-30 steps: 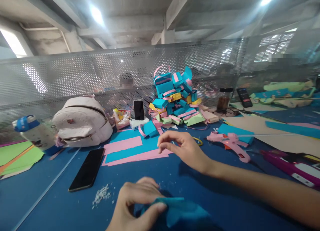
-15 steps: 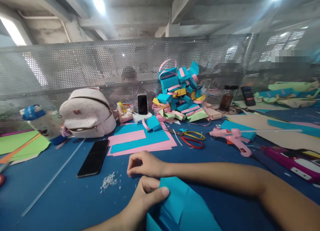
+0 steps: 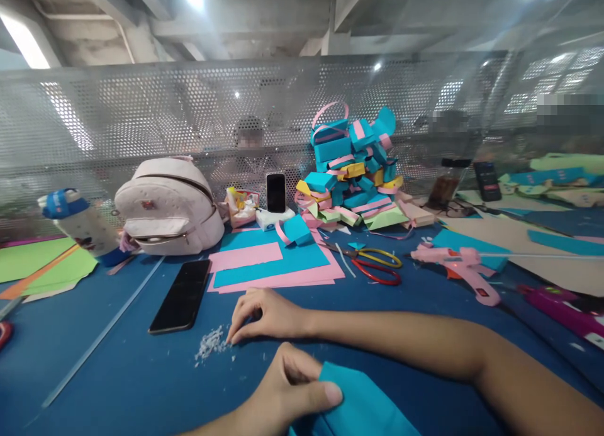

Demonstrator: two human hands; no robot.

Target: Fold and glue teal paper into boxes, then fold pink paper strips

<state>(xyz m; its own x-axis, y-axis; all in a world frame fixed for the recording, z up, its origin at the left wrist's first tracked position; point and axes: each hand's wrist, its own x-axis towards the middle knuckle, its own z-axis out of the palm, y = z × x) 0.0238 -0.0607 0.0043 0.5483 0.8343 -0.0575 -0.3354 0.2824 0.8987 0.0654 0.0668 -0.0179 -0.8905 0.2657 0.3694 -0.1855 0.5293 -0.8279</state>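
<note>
My left hand [image 3: 287, 392] pinches the edge of a folded blue paper piece [image 3: 363, 401] between thumb and fingers, low in the view. The lower part of that paper runs out of the frame. My right hand [image 3: 267, 313] reaches across from the right, its fingers curled and the tips drawn together in a pinch. Those fingertips touch the right edge of a small heap of white bits [image 3: 210, 346] on the blue table. Whatever lies between them is too small to make out.
Beyond my hands lie a black phone [image 3: 182, 296], pink and blue sheets [image 3: 271, 273], scissors [image 3: 377, 266] and a pink glue gun [image 3: 460, 269]. A pale backpack [image 3: 170, 206], a bottle [image 3: 82, 225] and a tall pile of folded paper pieces [image 3: 353, 178] stand before a perforated metal screen [image 3: 189, 121].
My right hand has moved left and slightly down to the white bits. The left hand and the blue paper have shifted a little right and down.
</note>
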